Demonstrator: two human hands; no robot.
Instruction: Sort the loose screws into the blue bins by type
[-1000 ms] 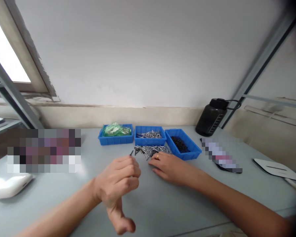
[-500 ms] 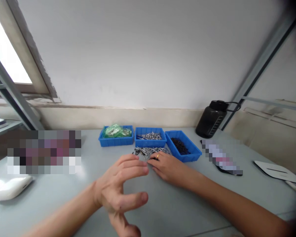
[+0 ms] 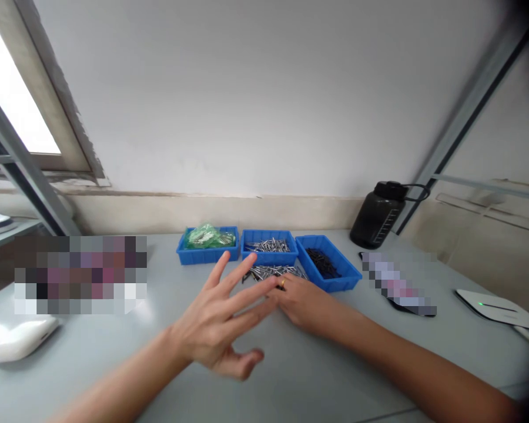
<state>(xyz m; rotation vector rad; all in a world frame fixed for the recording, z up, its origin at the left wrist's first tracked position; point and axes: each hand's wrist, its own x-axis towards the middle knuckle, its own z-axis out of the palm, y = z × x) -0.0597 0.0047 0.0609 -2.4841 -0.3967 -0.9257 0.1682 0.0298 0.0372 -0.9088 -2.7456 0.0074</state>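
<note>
My left hand [image 3: 223,320] is raised over the near side of the table with its fingers spread and nothing held in it. Its longest fingers overlap my right hand [image 3: 302,302] in the view. My right hand, with a ring on one finger, rests at the near edge of a pile of silver nail-like metal pieces [image 3: 268,272]. Its fingers are bent together; their tips are hidden, so what they grip cannot be made out. A few black pieces [image 3: 245,276] lie at the pile's left end.
Behind the pile stand blue bins: one with a green plastic bag [image 3: 207,235], one with silver pieces [image 3: 271,245], one with black pieces [image 3: 321,262]. To the right are a black bottle [image 3: 377,214] and a white device [image 3: 498,308]; a white object [image 3: 24,339] lies left.
My left hand has turned and spread its fingers, moving up towards my right hand. My right hand stays beside the pile, almost in place.
</note>
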